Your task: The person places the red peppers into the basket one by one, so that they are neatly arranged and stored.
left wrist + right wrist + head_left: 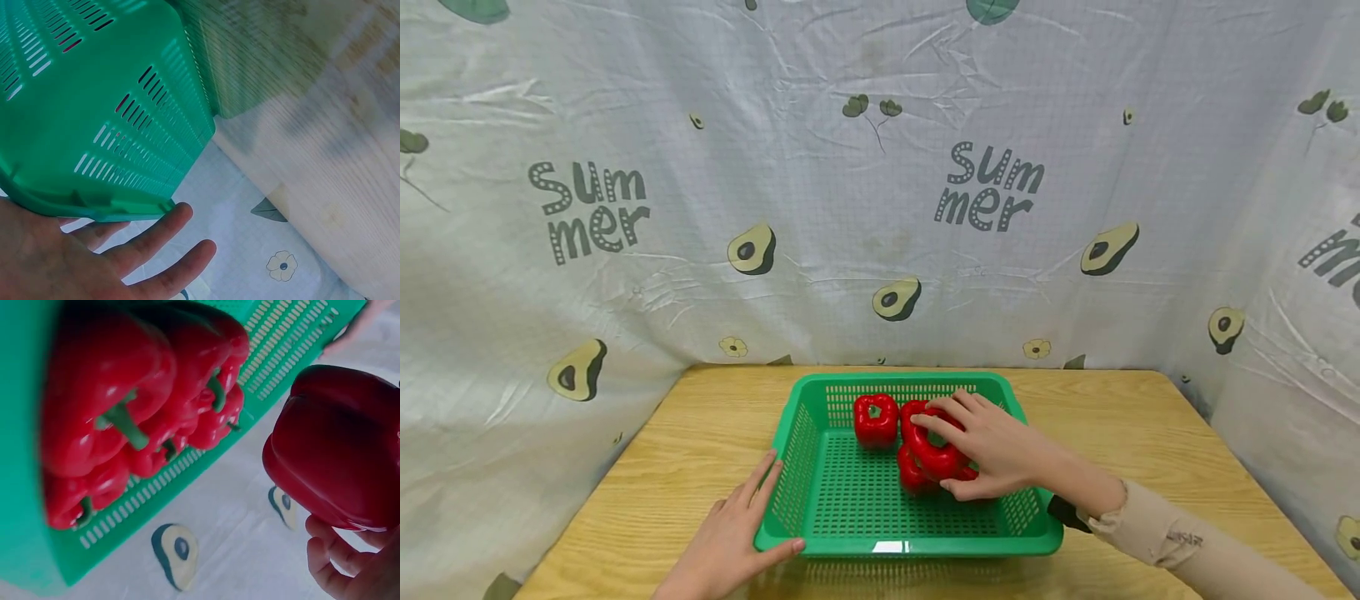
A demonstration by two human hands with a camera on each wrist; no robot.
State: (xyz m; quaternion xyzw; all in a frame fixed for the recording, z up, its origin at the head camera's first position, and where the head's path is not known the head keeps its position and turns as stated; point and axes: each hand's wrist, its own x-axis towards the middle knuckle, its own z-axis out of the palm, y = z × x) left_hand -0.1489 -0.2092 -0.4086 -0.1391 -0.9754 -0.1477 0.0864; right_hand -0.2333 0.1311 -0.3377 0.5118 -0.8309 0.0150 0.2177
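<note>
A green plastic basket (925, 546) with slotted sides holds several red bell peppers, one of them a bell pepper (876, 422) by the back wall. My right hand (992, 446) grips another bell pepper (334, 447) over the basket's right part, thumb toward the front and fingers across the far side. Below it, more bell peppers with green stems (128, 425) cluster; in the head view the hand partly hides them. My left hand (730, 529) rests at the basket's front left corner. Its fingers lie extended along the outside, and the thumb touches the front rim.
The basket stands on a wooden table (700, 442). A pale curtain (820, 208) printed with avocados and lettering hangs behind the table and along both sides. A black band (1066, 512) shows at my right wrist, beside the basket's right rim.
</note>
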